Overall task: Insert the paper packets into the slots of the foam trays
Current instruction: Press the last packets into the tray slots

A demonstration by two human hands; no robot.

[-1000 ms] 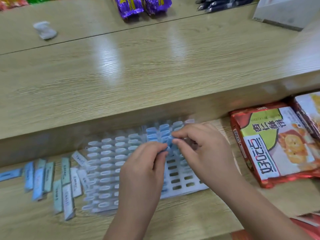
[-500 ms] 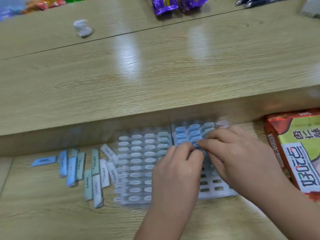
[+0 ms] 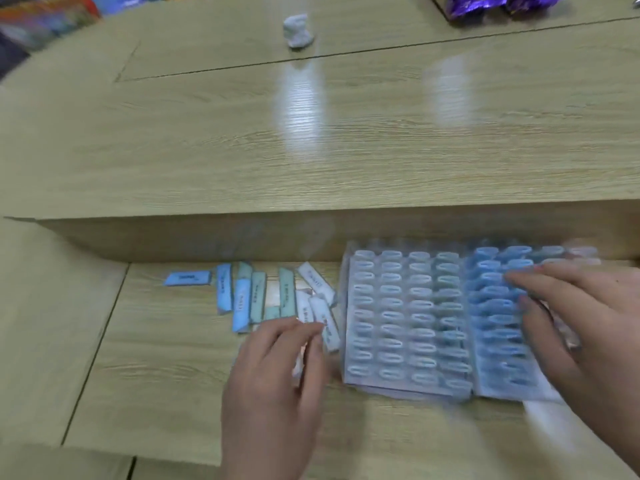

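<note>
A white foam tray (image 3: 408,317) lies on the lower desk, its slots filled with pale folded packets. A second tray (image 3: 495,323) beside it on the right holds blue packets. Several loose blue, green and white paper packets (image 3: 263,296) lie flat to the left of the trays. My left hand (image 3: 277,368) hovers over the near end of that pile, fingers spread, touching or just above a white packet (image 3: 325,323). My right hand (image 3: 581,327) rests flat on the right tray, fingers apart, covering part of it. The view is motion-blurred.
A raised wooden counter (image 3: 311,150) runs behind the lower desk, its front wall right behind the trays. A crumpled white wad (image 3: 298,31) sits on the far counter. Purple snack bags (image 3: 491,3) lie at the top right, colourful packages (image 3: 45,19) at the top left.
My left hand has left the tray and moved left to the loose packets. My right hand has flattened on the right tray. The camera has swung left.
</note>
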